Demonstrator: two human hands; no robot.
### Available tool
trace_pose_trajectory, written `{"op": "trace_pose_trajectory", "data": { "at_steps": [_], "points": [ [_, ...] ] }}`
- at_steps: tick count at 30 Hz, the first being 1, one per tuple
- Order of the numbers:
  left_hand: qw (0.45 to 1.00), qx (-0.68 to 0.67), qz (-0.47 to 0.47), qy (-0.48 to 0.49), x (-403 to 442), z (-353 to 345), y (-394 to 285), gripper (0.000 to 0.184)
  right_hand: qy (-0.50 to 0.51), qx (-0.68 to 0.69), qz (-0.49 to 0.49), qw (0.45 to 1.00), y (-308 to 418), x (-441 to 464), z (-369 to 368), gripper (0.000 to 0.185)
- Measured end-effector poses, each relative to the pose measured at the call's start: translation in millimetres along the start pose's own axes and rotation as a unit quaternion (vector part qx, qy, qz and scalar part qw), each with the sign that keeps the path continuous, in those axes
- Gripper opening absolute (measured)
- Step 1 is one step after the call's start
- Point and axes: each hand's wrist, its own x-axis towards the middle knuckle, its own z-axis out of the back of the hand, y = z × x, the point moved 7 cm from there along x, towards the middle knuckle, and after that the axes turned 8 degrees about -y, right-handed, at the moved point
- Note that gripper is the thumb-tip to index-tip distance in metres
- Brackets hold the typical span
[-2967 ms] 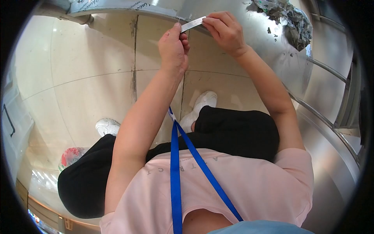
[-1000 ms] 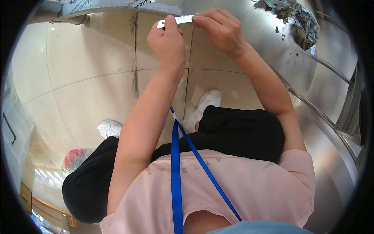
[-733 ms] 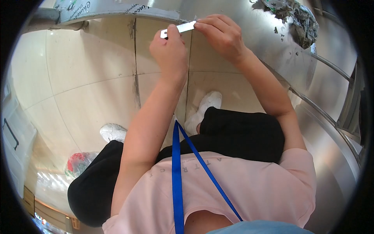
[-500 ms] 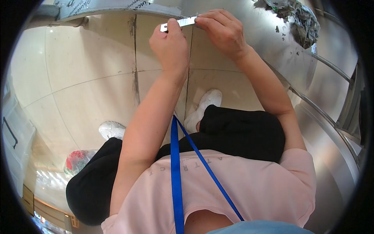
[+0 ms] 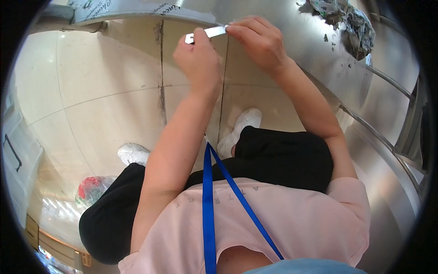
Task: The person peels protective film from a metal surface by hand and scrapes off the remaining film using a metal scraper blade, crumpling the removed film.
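Observation:
A flat silvery-white strip (image 5: 215, 31), thin like a blade, is held between my two hands near the top of the view. My left hand (image 5: 197, 57) is closed on its left end, with the thumb lying on top; a dark hole shows beside the thumb. My right hand (image 5: 260, 42) pinches the strip's right end between thumb and fingertips. Just beyond the hands is the edge of a metal surface (image 5: 292, 50). Grey crumpled scraps (image 5: 356, 34) lie in a clump on that surface, to the right of my right hand.
A metal beam with printed film (image 5: 137, 8) crosses the upper left. Metal rails (image 5: 369, 128) run down the right. A clear bag with something red (image 5: 93, 188) rests on the tiled floor (image 5: 105, 109) by my left knee. A translucent bin (image 5: 20, 160) stands at the far left.
Since the earliest frame, both hands have moved slightly left with the strip, and my left hand has turned so its thumb lies across it. Lately the hands have barely shifted.

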Motion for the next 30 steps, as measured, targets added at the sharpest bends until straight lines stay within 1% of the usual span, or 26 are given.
{"op": "trace_pose_trajectory", "data": {
  "at_steps": [4,8,10,11,15,18,21,23,27,30],
  "points": [
    [1.0,0.011,-0.008,-0.013,-6.9,1.6,-1.9,0.018,-0.002,-0.01,0.007,1.0,3.7,-1.7,0.2,0.012],
    [1.0,0.016,-0.026,0.001,1.1,0.2,1.9,0.018,-0.018,-0.018,0.009,1.0,3.6,-1.8,-1.5,0.012],
    [0.999,0.0,-0.022,0.026,8.6,-1.7,-4.3,0.017,-0.018,-0.02,0.002,1.0,-0.3,0.7,-5.7,0.012],
    [0.999,-0.009,-0.005,0.031,10.1,-1.5,-2.3,0.017,-0.019,-0.019,-0.001,1.0,-0.8,1.8,-6.8,0.012],
    [0.999,0.027,0.011,0.013,-1.4,-0.8,0.4,0.018,-0.017,-0.027,-0.011,0.999,3.3,-2.4,-0.2,0.013],
    [1.0,0.014,-0.019,0.016,1.1,-5.4,-5.7,0.025,-0.014,-0.02,-0.019,1.0,0.6,-2.7,-0.7,0.013],
    [0.999,0.033,0.014,0.003,-7.9,-3.5,-6.1,0.019,-0.009,-0.022,-0.011,1.0,-2.0,-1.8,-1.5,0.014],
    [0.999,0.033,-0.006,0.013,-1.1,-3.5,3.6,0.019,0.005,-0.026,-0.024,0.999,0.0,-5.2,3.1,0.014],
    [0.999,-0.001,-0.03,0.043,1.2,-8.9,-5.9,0.019,0.004,-0.026,-0.028,0.999,-4.2,-1.0,0.2,0.013],
    [0.998,0.051,-0.036,0.025,0.7,-5.0,3.7,0.019,0.0,-0.023,-0.023,0.999,-6.4,-2.5,2.6,0.011]
  ]
}}
